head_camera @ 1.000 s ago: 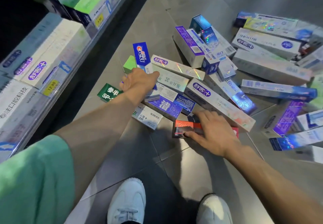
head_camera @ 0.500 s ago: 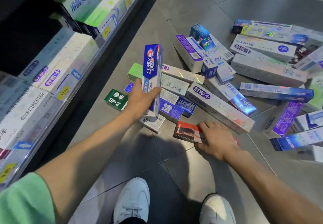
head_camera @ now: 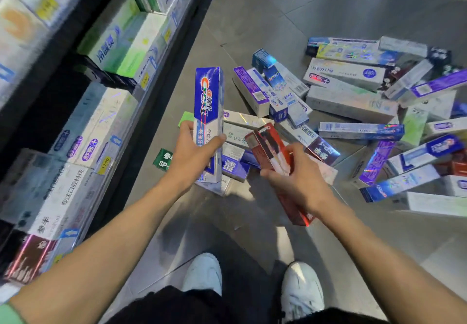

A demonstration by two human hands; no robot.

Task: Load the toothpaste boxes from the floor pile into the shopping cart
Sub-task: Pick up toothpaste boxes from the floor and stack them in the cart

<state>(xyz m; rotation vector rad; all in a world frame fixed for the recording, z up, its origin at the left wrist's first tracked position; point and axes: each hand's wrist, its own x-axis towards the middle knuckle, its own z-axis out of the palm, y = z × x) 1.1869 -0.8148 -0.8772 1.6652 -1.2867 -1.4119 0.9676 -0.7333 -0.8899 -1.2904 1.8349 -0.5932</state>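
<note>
My left hand (head_camera: 193, 155) grips a blue and white toothpaste box (head_camera: 208, 103) near its lower half and holds it upright above the floor. My right hand (head_camera: 295, 178) is closed around a red toothpaste box (head_camera: 269, 145), lifted and tilted, its lower end poking out below my wrist. A pile of several toothpaste boxes (head_camera: 351, 103) in white, blue and purple lies scattered on the grey floor ahead and to the right. No shopping cart is in view.
Store shelves (head_camera: 101, 111) stacked with boxed toothpaste and yellow price tags run along the left. A green box (head_camera: 163, 159) lies on the floor by my left hand. My two white shoes (head_camera: 202, 272) stand on the grey tile floor (head_camera: 316, 7) below.
My right hand has picked the red box up off the floor and tilted it. My left hand has raised the blue box higher. The view has tilted up toward the shelves.
</note>
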